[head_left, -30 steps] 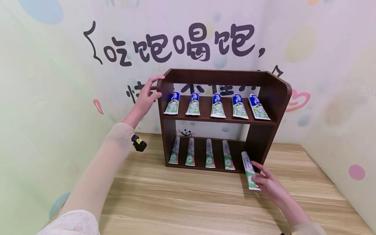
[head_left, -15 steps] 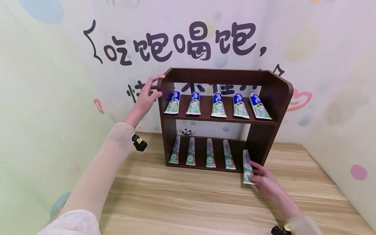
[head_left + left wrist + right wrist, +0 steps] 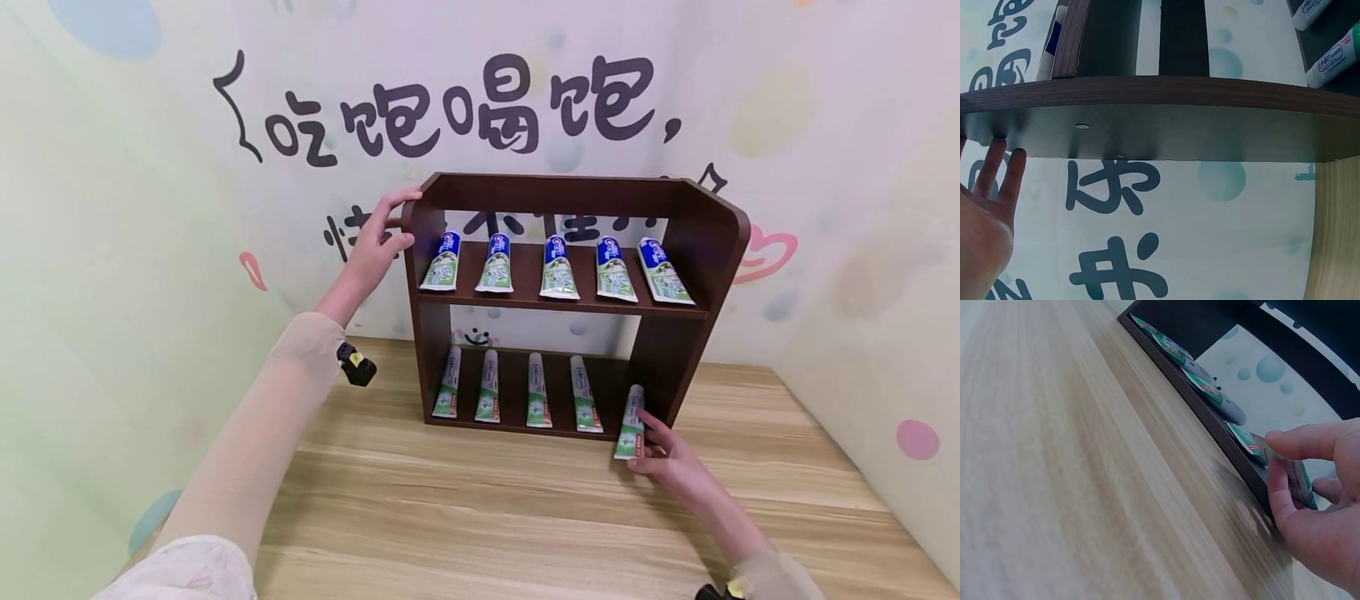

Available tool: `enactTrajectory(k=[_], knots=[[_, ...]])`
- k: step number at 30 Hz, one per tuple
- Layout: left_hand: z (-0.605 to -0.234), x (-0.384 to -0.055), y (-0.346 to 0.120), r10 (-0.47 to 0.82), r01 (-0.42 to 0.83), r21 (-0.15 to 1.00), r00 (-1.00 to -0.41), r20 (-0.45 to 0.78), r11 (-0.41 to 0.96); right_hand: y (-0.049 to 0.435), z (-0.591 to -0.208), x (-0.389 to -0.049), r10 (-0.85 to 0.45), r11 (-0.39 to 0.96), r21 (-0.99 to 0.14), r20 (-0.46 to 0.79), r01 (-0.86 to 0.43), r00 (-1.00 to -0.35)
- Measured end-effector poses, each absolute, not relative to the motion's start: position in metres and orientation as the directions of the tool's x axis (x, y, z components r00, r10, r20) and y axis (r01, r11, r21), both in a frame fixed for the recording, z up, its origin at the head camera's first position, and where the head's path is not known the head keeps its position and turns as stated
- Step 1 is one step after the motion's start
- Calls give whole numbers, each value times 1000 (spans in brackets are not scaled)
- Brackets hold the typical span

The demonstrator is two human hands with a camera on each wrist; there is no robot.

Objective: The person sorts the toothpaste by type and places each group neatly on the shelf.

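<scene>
My right hand (image 3: 678,471) pinches a green-and-silver toothpaste tube (image 3: 632,429) at the right end of the lower shelf. The tube's wide end sticks out past the shelf's front edge, its cap end pointing inward. In the right wrist view, the thumb and fingers are round the tube (image 3: 1300,481). My left hand (image 3: 372,243) touches the left side panel of the dark brown rack (image 3: 558,196) near its top. Its fingers (image 3: 1015,169) are fairly straight against the panel's outer face in the left wrist view.
Several similar tubes (image 3: 535,392) lie spaced along the lower shelf, left of the held one. On the upper shelf is a row of blue-and-green toothpaste tubes (image 3: 557,267). The rack stands on a wooden table (image 3: 480,500) against a printed wall (image 3: 825,125).
My right hand has moved the tube left and inward onto the lower shelf's right end, turning it so the wide end now points slightly left. The left hand has stayed in place.
</scene>
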State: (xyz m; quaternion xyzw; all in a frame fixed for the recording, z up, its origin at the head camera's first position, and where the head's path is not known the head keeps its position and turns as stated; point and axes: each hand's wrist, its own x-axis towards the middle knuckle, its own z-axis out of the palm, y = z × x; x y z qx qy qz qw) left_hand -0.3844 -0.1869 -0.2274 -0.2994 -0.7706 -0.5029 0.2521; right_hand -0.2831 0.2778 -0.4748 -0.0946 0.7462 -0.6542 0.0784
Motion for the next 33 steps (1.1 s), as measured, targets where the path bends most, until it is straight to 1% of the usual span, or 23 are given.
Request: enactTrajectory(k=[4, 11, 15, 20, 26, 29, 33], knots=[[-228, -385, -187, 205, 708, 630, -701, 684, 318, 278, -474, -282, -197, 165, -986, 5, -38, -980], [-228, -386, -188, 205, 709, 629, -700, 684, 320, 278, -473, -276, -71, 386, -922, 12, -38, -997], [-228, -386, -188, 208, 712, 627, -697, 686, 317, 279, -473, -274, -31, 444, -895, 32, -43, -999], [-227, -385, -186, 212, 711, 627, -698, 684, 318, 282, -472, -273, -27, 486, -872, 57, -63, -998], [-227, -385, -187, 215, 709, 626, -700, 681, 324, 284, -474, -272, -33, 572, -814, 94, -95, -995], [-227, -385, -187, 211, 707, 626, -701, 681, 328, 284, -474, -272, -32, 636, -761, 134, -124, -990], [-227, -385, -187, 209, 707, 627, -701, 682, 328, 283, -473, -270, -35, 732, -660, 213, -170, -976]])
